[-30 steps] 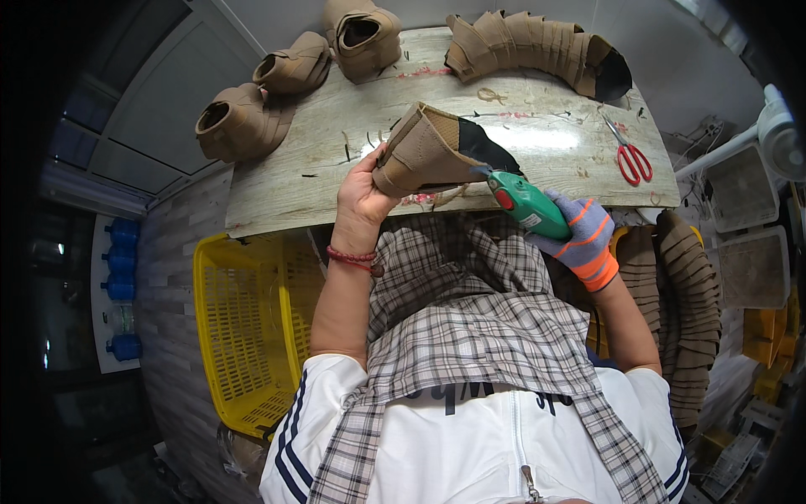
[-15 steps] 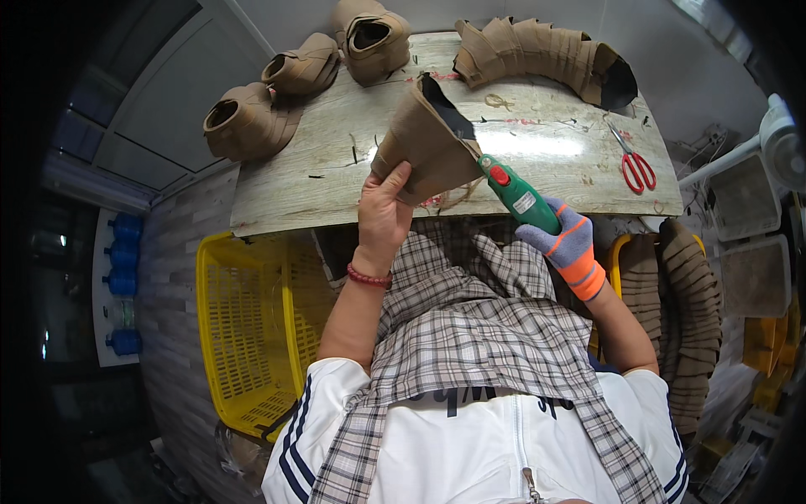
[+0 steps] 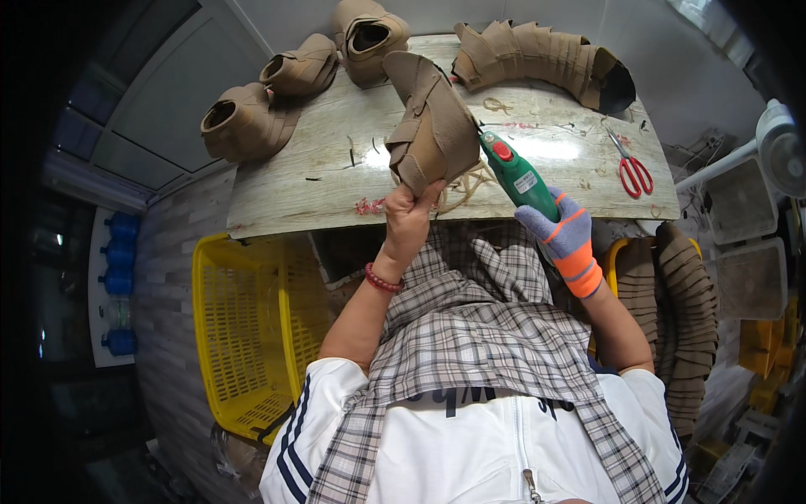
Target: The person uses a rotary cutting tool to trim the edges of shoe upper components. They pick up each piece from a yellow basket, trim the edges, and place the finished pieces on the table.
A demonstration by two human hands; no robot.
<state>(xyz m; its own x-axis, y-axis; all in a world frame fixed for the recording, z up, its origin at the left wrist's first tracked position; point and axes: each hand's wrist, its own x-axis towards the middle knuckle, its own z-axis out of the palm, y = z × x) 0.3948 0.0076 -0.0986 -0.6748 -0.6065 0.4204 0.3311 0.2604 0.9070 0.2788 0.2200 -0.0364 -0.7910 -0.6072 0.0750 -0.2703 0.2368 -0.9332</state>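
Observation:
My bare left hand [image 3: 409, 220] grips a tan shoe upper [image 3: 435, 126] by its lower edge, thumb against fingers, holding it above the table. A red bead bracelet circles that wrist. My right hand [image 3: 566, 239], in a grey and orange glove, is wrapped round a green handheld power tool [image 3: 514, 174] with a red switch. The tool's narrow tip is at the right edge of the upper; whether it touches the material is hard to make out.
On the wooden table [image 3: 285, 197] lie red-handled scissors [image 3: 635, 175], thread scraps, a row of nested uppers [image 3: 537, 59] and several shaped uppers [image 3: 252, 126]. Below stand a yellow basket [image 3: 239, 328] at left and stacked uppers [image 3: 684, 311] at right. A white fan [image 3: 781, 143] is far right.
My left hand has moved slightly right and turned the upper, so its outer, strapped side now faces me. The power tool stays close to the upper's right edge.

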